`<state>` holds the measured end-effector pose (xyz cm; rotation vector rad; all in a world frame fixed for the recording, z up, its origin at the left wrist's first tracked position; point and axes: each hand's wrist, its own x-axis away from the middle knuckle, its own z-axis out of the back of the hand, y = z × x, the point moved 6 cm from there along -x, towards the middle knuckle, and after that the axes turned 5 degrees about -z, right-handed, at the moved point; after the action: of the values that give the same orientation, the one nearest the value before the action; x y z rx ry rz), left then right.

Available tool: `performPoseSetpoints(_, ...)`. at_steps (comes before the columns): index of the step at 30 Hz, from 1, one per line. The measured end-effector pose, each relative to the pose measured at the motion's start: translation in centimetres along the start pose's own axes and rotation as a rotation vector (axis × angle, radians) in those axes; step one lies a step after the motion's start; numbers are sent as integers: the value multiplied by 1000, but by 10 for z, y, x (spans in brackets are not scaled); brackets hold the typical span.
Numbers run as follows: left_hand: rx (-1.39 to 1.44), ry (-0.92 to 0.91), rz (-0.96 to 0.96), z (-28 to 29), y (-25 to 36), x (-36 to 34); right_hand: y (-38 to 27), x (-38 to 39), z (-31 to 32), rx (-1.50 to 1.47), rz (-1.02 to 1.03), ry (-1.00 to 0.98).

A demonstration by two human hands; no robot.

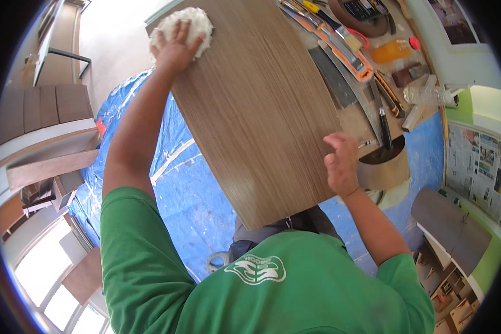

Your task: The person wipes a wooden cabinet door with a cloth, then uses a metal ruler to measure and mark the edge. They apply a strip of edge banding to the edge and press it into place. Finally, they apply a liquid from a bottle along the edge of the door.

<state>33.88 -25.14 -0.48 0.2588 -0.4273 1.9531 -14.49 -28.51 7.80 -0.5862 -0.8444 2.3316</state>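
A wood-grain panel (250,111) in brown-grey lies in front of me, its near end close to my body. Near its far left corner, my left hand (175,50) presses down on a bunched, fluffy white cloth (197,22), fingers spread over it. My right hand (342,164) is by the panel's right edge, toward its near end. Its fingers are bent but apart, with nothing visible in them; whether it touches the edge I cannot tell.
Right of the panel lie a handsaw (353,92), an orange-and-grey cutter (356,64), a brush (348,38), an orange-drink bottle (392,51) and a clear bottle (426,96). Blue sheeting (189,195) covers the floor. Brown cabinet pieces (47,108) stand at left.
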Motion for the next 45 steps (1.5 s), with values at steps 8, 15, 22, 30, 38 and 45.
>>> performPoseSetpoints(8, 144, 526, -186, 21, 183, 47, 56, 23, 78, 22, -164, 256)
performPoseSetpoints(15, 444, 345, -627, 20, 384, 228, 44, 22, 91, -12, -131, 233)
performPoseSetpoints(22, 378, 323, -653, -4, 366, 269, 36, 35, 89, -44, -109, 129)
performPoseSetpoints(30, 329, 373, 106, -42, 172, 258, 42, 32, 102, -69, -96, 139)
performPoseSetpoints(38, 428, 292, -446, -2, 373, 272, 70, 58, 132, -22, -118, 222)
performPoseSetpoints(45, 408, 485, -718, 21, 449, 269, 67, 77, 143, 4, -148, 210)
